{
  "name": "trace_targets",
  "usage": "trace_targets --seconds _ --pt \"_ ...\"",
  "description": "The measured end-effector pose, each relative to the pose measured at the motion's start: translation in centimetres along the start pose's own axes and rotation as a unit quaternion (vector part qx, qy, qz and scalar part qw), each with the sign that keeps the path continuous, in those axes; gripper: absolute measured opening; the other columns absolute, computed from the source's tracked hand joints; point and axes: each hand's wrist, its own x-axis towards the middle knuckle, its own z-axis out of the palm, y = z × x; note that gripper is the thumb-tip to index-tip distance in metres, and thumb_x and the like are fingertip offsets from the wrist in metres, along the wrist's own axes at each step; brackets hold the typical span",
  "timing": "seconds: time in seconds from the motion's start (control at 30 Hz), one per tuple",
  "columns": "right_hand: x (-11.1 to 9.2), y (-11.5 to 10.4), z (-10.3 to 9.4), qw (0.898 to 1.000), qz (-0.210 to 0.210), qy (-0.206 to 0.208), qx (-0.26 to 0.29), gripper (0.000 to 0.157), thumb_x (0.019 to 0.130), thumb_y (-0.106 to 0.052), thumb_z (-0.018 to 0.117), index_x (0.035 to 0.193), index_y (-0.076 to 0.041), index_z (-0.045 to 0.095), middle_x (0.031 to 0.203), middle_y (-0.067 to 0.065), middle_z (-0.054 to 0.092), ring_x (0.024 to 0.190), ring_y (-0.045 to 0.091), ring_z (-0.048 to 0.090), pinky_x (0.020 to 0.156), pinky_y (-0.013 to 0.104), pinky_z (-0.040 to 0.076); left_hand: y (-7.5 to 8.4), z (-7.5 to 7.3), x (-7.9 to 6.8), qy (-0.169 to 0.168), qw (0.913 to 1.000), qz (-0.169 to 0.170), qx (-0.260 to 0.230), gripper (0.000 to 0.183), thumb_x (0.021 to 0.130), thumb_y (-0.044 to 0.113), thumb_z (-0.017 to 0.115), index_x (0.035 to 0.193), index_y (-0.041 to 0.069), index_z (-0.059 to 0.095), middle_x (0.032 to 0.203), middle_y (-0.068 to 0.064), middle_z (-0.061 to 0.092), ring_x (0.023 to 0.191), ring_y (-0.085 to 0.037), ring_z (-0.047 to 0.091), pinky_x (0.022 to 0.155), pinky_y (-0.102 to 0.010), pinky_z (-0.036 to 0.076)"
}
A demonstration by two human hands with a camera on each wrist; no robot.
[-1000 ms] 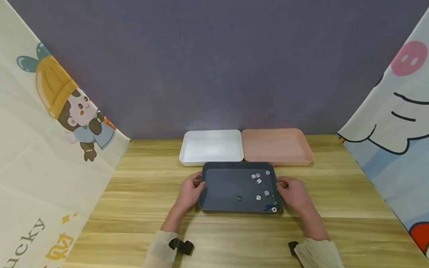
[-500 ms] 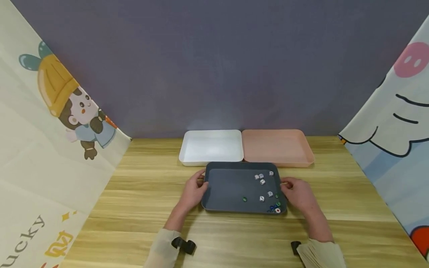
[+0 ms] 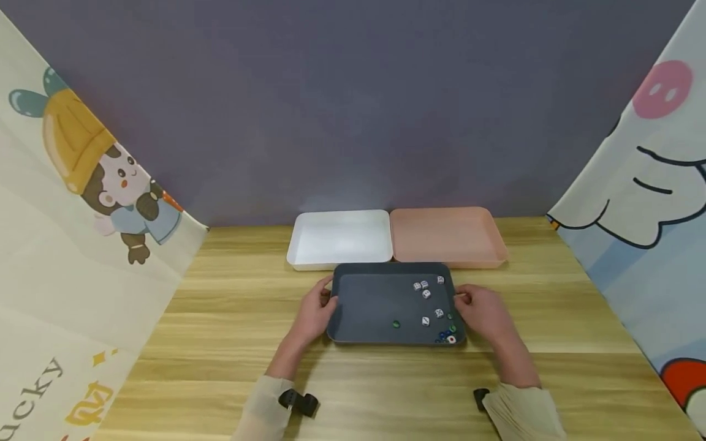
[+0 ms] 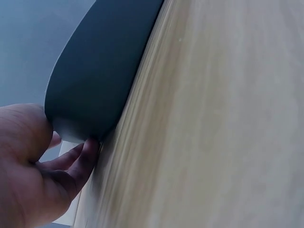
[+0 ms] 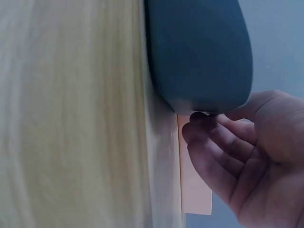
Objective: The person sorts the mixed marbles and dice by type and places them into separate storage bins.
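A dark grey tray (image 3: pixel 364 309) lies in front of me, its long side facing me. My left hand (image 3: pixel 313 313) grips its left end, thumb at the rim and fingers against the outer wall. My right hand (image 3: pixel 485 312) holds the opposite end the same way. In the right half of the tray are several white dice (image 3: pixel 426 294). A green bead (image 3: pixel 396 324) sits near the middle front. Small blue beads (image 3: pixel 443 335), a white bead with a dark centre (image 3: pixel 451 339) and more green beads (image 3: pixel 453 329) cluster at the front right corner. Both wrist views show fingertips low on the tray's wall.
Behind the grey tray, a white tray (image 3: pixel 339 239) and a pink tray (image 3: pixel 448 236) stand side by side, with nothing inside. The wooden table (image 3: pixel 397 392) runs back to a grey-purple wall (image 3: pixel 353 110). Printed cloths hang at both sides.
The grey tray, with both hands on it, has shifted slightly right relative to the trays behind. The lone green bead has moved a little right inside it. The head view has shifted too.
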Motion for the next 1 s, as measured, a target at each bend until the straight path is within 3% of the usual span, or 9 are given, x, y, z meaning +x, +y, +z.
trace_targets --seconds 0.2,0.4,0.57,0.77,1.0 --pt "0.3 -0.7 -0.7 0.999 0.003 -0.034 -0.004 0.031 0.096 -0.018 0.058 0.117 0.004 0.066 0.090 0.009 0.067 0.074 0.021 0.059 0.069 0.043 0.050 -0.4 -0.4 -0.3 -0.005 0.9999 -0.011 -0.008 0.049 0.097 0.011 0.060 0.144 0.009 0.046 0.107 -0.016 0.058 0.095 -0.026 0.063 0.076 -0.037 0.053" --pt "1.4 -1.4 -2.9 0.998 -0.050 -0.019 -0.023 0.028 0.092 -0.017 0.064 0.115 0.000 0.067 0.094 0.012 0.070 0.078 0.024 0.064 0.065 0.043 0.051 -0.2 -0.4 -0.4 0.002 0.9999 -0.006 -0.015 0.049 0.097 0.013 0.061 0.144 0.010 0.047 0.106 -0.014 0.059 0.095 -0.026 0.063 0.077 -0.037 0.053" --pt "3.5 -3.2 -4.4 0.994 -0.094 -0.053 -0.014 0.024 0.091 -0.015 0.067 0.111 -0.003 0.071 0.094 0.007 0.069 0.080 0.021 0.062 0.065 0.039 0.050 -0.4 -0.1 -0.5 0.006 0.9999 -0.002 -0.010 0.048 0.097 0.012 0.061 0.144 0.011 0.049 0.103 -0.011 0.061 0.091 -0.022 0.062 0.076 -0.037 0.052" --pt "6.5 -5.2 -3.9 0.988 -0.077 -0.125 0.051 0.019 0.089 -0.012 0.069 0.105 -0.001 0.072 0.089 0.006 0.067 0.068 0.017 0.060 0.060 0.033 0.051 -0.4 0.0 -0.3 0.009 0.9999 -0.005 -0.012 0.048 0.097 0.010 0.060 0.144 0.013 0.049 0.099 -0.008 0.060 0.084 -0.019 0.060 0.072 -0.034 0.050" --pt "8.4 -5.4 -1.6 0.980 -0.029 -0.193 0.039 0.017 0.086 -0.009 0.070 0.101 -0.002 0.072 0.092 0.008 0.066 0.061 0.018 0.061 0.057 0.033 0.052 -0.4 0.2 -0.4 0.015 0.9998 -0.009 0.000 0.047 0.097 0.011 0.060 0.143 0.013 0.050 0.096 -0.006 0.061 0.080 -0.017 0.058 0.068 -0.032 0.050"
